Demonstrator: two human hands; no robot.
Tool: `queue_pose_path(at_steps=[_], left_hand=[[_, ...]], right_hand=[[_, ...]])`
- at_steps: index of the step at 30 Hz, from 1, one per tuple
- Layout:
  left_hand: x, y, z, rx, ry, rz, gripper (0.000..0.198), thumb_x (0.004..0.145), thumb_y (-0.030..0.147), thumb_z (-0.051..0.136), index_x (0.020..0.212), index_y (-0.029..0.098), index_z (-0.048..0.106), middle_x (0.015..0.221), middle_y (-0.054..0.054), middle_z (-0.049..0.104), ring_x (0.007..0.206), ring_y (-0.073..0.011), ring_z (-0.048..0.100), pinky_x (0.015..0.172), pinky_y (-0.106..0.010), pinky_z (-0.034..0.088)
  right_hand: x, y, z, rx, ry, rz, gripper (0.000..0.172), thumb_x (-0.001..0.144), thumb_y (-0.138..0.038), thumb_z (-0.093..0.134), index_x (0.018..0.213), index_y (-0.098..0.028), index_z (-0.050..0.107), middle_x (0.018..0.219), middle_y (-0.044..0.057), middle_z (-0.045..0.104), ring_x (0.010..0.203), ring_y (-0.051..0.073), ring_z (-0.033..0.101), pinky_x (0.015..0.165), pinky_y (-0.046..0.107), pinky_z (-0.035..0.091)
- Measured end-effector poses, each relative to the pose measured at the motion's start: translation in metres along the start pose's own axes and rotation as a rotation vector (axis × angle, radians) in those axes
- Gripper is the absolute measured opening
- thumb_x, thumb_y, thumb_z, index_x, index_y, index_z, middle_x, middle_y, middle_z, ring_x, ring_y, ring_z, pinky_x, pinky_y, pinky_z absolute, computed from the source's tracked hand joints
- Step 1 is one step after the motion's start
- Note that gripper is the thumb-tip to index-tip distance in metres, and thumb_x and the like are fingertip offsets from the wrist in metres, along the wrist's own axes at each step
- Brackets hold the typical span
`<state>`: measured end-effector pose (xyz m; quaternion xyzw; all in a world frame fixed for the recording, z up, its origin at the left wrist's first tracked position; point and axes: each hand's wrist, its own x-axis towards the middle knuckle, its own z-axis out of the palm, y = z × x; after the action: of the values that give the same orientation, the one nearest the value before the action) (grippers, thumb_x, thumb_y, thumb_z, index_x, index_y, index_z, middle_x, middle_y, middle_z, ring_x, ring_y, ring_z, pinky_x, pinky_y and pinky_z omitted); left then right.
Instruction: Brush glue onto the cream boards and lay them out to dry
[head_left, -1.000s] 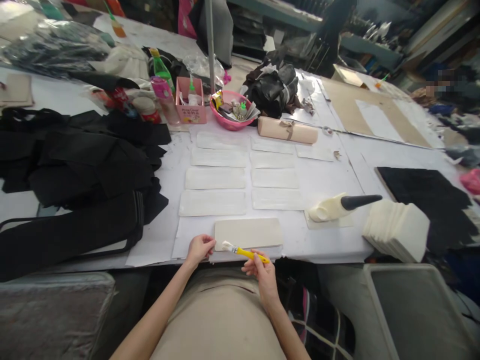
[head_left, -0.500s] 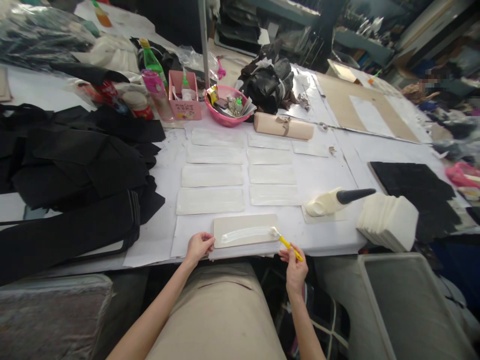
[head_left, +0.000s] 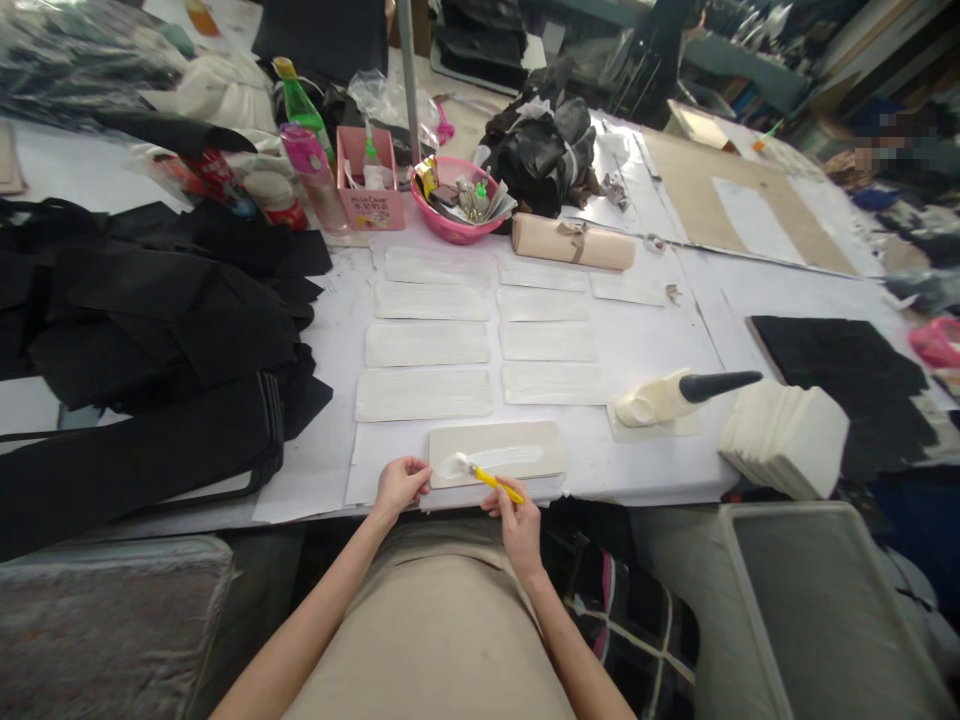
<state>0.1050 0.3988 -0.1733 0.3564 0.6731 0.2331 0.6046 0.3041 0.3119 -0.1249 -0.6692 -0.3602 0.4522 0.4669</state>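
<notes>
A beige rectangular panel (head_left: 525, 437) lies at the table's front edge with a white smear of paste along it. My left hand (head_left: 403, 485) pinches the panel's left end between thumb and fingers. In my right hand (head_left: 517, 518) is a brush with a yellow handle (head_left: 499, 487); its white-coated bristles touch the panel's left part. Behind the panel, several white-coated strips (head_left: 424, 396) lie in rows. To the right, a cream bottle with a black nozzle (head_left: 660, 400) rests on its side on a pale piece.
Black fabric pieces (head_left: 150, 330) cover the left side. A stack of white pads (head_left: 787, 435) stands at the right edge, near a grey bin (head_left: 825, 600). Farther back are a pink basket (head_left: 457, 230), a pink box (head_left: 375, 210) and a beige roll (head_left: 574, 243).
My right hand has moved left with the brush, from the panel's right end to its left part. The white smear looks broader. My left hand stays at the panel's left end.
</notes>
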Motion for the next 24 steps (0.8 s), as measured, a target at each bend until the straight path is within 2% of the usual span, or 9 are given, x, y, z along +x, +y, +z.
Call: queue_pose_path(at_steps=[5,7,8,10,14,16,18,21,24], left_hand=[[0.000,0.000,0.000,0.002,-0.002,0.001,0.015,0.065,0.028,0.065,0.071,0.015,0.060,0.047,0.000,0.062,0.041,-0.0130,0.057,0.035,-0.019,0.041],[0.000,0.000,0.000,0.006,-0.003,0.002,0.015,0.066,0.028,0.065,0.071,0.015,0.060,0.047,0.000,0.062,0.043,-0.0137,0.059,0.036,-0.019,0.041],[0.000,0.000,-0.001,0.009,-0.004,0.003,0.015,0.066,0.028,0.065,0.071,0.014,0.060,0.048,-0.001,0.062,0.043,-0.0140,0.059,0.036,-0.019,0.042],[0.000,0.001,-0.001,0.015,-0.004,0.007,0.015,0.066,0.028,0.065,0.071,0.014,0.061,0.048,-0.001,0.062,0.044,-0.0144,0.060,0.036,-0.020,0.042],[0.001,-0.001,0.000,0.017,0.003,0.012,0.014,0.066,0.028,0.065,0.071,0.015,0.061,0.048,0.000,0.062,0.043,-0.0144,0.060,0.036,-0.020,0.042],[0.001,-0.002,0.001,0.016,0.005,0.010,0.013,0.067,0.027,0.065,0.071,0.015,0.060,0.047,0.000,0.062,0.041,-0.0145,0.059,0.036,-0.020,0.042],[0.002,-0.004,0.001,0.014,0.006,0.005,0.012,0.067,0.026,0.065,0.071,0.016,0.060,0.047,0.000,0.062,0.041,-0.0146,0.059,0.037,-0.021,0.043],[0.004,-0.007,0.002,0.009,0.016,-0.002,0.011,0.067,0.026,0.065,0.071,0.016,0.060,0.048,0.001,0.063,0.043,-0.0148,0.061,0.040,-0.021,0.047],[0.005,-0.011,0.003,0.009,0.021,-0.003,0.011,0.069,0.026,0.064,0.072,0.016,0.060,0.049,0.000,0.064,0.044,-0.0148,0.062,0.042,-0.022,0.048]], right_hand=[[0.024,0.010,-0.078,-0.067,0.450,-0.003,0.045,0.087,-0.052,0.058,0.110,-0.012,0.059,0.075,0.006,0.070,0.065,0.021,0.070,0.057,0.030,0.056],[0.025,0.006,-0.093,-0.113,0.549,-0.036,0.045,0.087,-0.051,0.058,0.110,-0.012,0.059,0.075,0.007,0.070,0.065,0.021,0.070,0.060,0.031,0.057],[0.023,0.002,-0.092,-0.130,0.550,-0.057,0.044,0.088,-0.050,0.057,0.110,-0.013,0.059,0.076,0.006,0.070,0.066,0.021,0.070,0.062,0.031,0.057],[0.018,-0.008,-0.073,-0.132,0.446,-0.093,0.039,0.090,-0.047,0.055,0.110,-0.014,0.059,0.078,0.006,0.071,0.069,0.020,0.070,0.064,0.030,0.057],[0.012,-0.021,-0.001,-0.026,0.064,-0.113,0.032,0.094,-0.043,0.051,0.110,-0.017,0.060,0.076,0.003,0.069,0.069,0.017,0.068,0.062,0.028,0.056],[0.014,-0.021,0.030,0.024,-0.035,-0.105,0.030,0.095,-0.041,0.051,0.110,-0.017,0.060,0.075,0.003,0.069,0.068,0.017,0.068,0.062,0.027,0.056],[0.019,-0.018,0.048,0.068,-0.064,-0.084,0.030,0.094,-0.042,0.051,0.109,-0.017,0.060,0.073,0.002,0.069,0.067,0.016,0.068,0.062,0.027,0.056],[0.030,-0.011,0.049,0.095,-0.050,-0.052,0.032,0.092,-0.044,0.053,0.108,-0.017,0.060,0.071,0.002,0.069,0.065,0.017,0.069,0.060,0.027,0.055],[0.040,-0.003,0.023,0.071,0.074,-0.044,0.036,0.090,-0.047,0.055,0.107,-0.015,0.059,0.072,0.003,0.069,0.065,0.018,0.069,0.058,0.027,0.055]])
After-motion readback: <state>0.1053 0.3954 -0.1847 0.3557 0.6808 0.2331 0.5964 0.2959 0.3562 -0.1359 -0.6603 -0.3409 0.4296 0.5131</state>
